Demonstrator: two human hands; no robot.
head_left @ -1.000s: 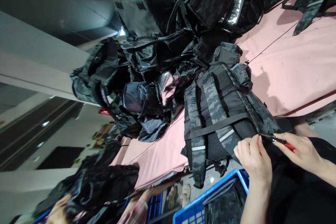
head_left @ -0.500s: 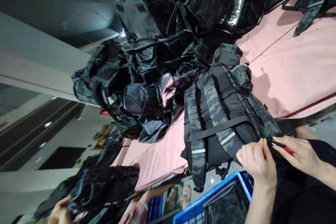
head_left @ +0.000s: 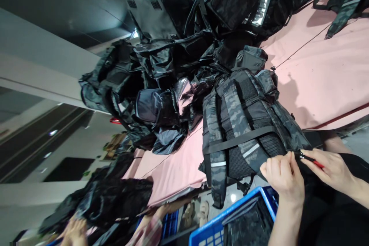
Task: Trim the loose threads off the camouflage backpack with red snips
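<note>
Two hands work the lower edge of a camouflage backpack at the rim of the pink tabletop.

The left hand [head_left: 284, 178] has its grip pinched on the backpack [head_left: 245, 123] fabric, while the right hand [head_left: 331, 169] is clenched around red-handled snips [head_left: 309, 159] whose tip meets that same edge. The backpack lies straps-up on the tabletop [head_left: 323, 77], its strap hanging over the rim above a blue crate [head_left: 230, 219]. A heap of dark bags [head_left: 173, 65] lies behind it.

The backpack [head_left: 245, 123] lies on the table [head_left: 317, 80], the bag pile [head_left: 178, 57] behind it.
</note>
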